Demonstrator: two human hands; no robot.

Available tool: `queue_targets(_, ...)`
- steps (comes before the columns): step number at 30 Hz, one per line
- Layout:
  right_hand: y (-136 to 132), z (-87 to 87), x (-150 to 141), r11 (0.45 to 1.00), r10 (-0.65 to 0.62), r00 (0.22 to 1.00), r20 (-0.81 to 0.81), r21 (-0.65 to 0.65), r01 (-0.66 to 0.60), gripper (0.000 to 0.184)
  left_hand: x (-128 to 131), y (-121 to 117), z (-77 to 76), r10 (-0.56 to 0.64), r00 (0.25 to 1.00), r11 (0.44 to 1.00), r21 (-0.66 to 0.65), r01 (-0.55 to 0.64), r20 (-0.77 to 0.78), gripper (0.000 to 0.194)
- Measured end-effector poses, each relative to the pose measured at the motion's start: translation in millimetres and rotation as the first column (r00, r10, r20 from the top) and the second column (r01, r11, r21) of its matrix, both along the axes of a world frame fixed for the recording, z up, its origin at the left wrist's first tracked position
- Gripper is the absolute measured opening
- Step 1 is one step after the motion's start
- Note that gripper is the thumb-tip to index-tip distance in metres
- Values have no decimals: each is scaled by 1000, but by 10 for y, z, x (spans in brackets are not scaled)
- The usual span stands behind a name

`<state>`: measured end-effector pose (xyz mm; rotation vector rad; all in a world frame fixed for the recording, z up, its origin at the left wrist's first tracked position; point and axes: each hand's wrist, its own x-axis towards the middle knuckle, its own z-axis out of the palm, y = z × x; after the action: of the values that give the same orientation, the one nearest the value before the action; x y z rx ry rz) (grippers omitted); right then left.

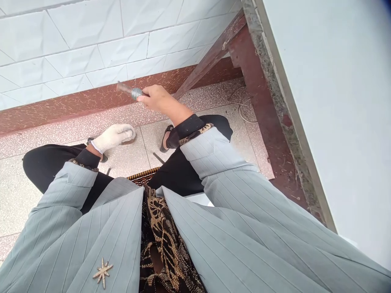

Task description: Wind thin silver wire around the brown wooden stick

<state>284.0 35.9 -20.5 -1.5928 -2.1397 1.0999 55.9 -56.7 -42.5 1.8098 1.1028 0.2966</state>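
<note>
My bare right hand [157, 99] is raised near the foot of the wall, its fingers closed around a short tool [136, 93]. Silvery wire seems wound about the tool's middle, and its brownish far end is blurred, pointing left; I cannot tell its exact kind. Lower and to the left, my left hand [112, 137] wears a white knit glove. Its fingers are curled over something brownish, of which only a thin edge [130, 142] shows below them. The two hands are apart.
A white tiled wall [82, 28] with a red-brown skirting [61, 99] rises ahead. To the right stand a brown slanted brace [210, 53] and a rough-edged panel. A pale cable loop [244, 112] lies on the speckled floor. A woven seat edge [143, 177] shows between my legs.
</note>
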Motion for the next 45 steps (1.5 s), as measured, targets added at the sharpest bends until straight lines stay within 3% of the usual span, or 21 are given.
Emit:
queue_targets(4,-36,-16,-30,977,211,930,300,-29,-213,18,-99,30,138,62,998,995,77,-60,-27,29)
queue_targets(7,-121,9,-76,895,445,817,366,-184,-405,19,-192,64,185,143,989,980,144,-135,-46,29)
queue_targets(9,-182,36,-117,785,613,724,315,-347,-513,23,-220,76,184,169,984,973,170,-157,-61,27)
queue_targets(11,-229,83,-134,628,745,648,157,-492,-603,26,-218,80,166,177,982,971,174,-162,-72,26)
queue_targets(13,-244,151,-99,512,768,637,-69,-532,-674,24,-195,82,143,194,979,970,157,-184,-57,24)
queue_targets(14,-238,188,-61,513,725,665,-180,-503,-696,23,-180,82,132,223,974,966,141,-216,-32,24)
queue_targets(16,-201,247,39,660,550,753,-362,-363,-657,25,-146,85,110,293,956,950,107,-293,16,24)
queue_targets(18,-148,266,133,869,303,849,-433,-240,-433,30,-111,86,87,292,956,952,90,-293,25,24)
queue_targets(20,-96,237,183,964,85,894,-441,-190,-185,33,-75,80,61,198,980,976,95,-197,0,24)
queue_targets(22,-57,175,182,982,-20,922,-387,-182,-55,33,-43,66,38,86,996,992,89,-84,-12,25)
queue_targets(25,-20,85,134,990,-7,980,-198,-138,-21,32,-13,40,21,1,1000,998,70,0,-13,27)
queue_targets(28,-10,47,89,996,75,996,48,-61,-72,27,-21,33,40,-34,999,997,68,36,-33,28)
queue_targets(31,-40,39,42,968,251,925,286,-75,-239,21,-66,49,85,-6,998,997,82,11,-61,28)
queue_targets(33,-88,34,-6,904,426,825,372,-209,-373,23,-110,67,113,33,996,994,103,-25,-85,28)
queue_targets(35,-150,37,-58,786,608,722,331,-381,-487,29,-151,88,121,64,993,991,122,-52,-98,27)
queue_targets(38,-221,89,-81,563,765,642,51,-537,-628,31,-185,113,85,106,991,987,128,-96,-76,27)
queue_targets(39,-225,120,-62,522,758,648,-71,-529,-669,29,-186,118,64,127,990,985,122,-119,-58,27)
queue_targets(40,-218,152,-31,534,713,678,-181,-487,-691,27,-181,121,44,164,986,980,115,-159,-34,27)
queue_targets(42,-170,203,53,709,514,785,-347,-344,-616,24,-159,122,16,251,968,963,103,-250,7,27)
queue_targets(43,-136,214,96,824,372,841,-392,-277,-494,26,-144,120,11,277,961,955,102,-277,18,27)
queue_targets(45,-69,199,156,943,153,900,-409,-214,-257,30,-111,113,15,251,968,962,109,-251,12,26)
